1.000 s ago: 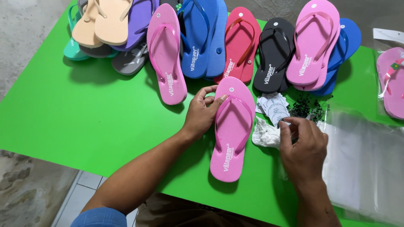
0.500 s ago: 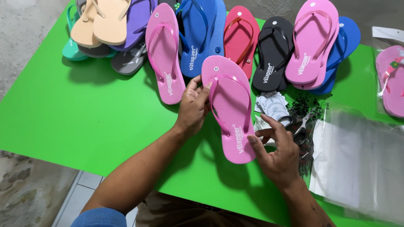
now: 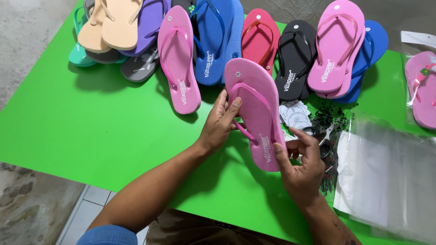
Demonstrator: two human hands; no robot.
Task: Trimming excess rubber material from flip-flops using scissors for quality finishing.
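The pink sandal (image 3: 256, 113) is held over the green desk (image 3: 91, 131), long axis running away and slightly left. The left hand (image 3: 220, 122) grips its side near the strap, and the right hand (image 3: 302, 165) holds the heel end.

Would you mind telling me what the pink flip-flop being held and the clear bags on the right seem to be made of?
The pink flip-flop, held between the left hand and right hand, looks like matte foam rubber: its sole is finely ribbed, its strap smoother, perhaps soft plastic. The clear bags appear to be thin glossy plastic film, translucent and wrinkled.
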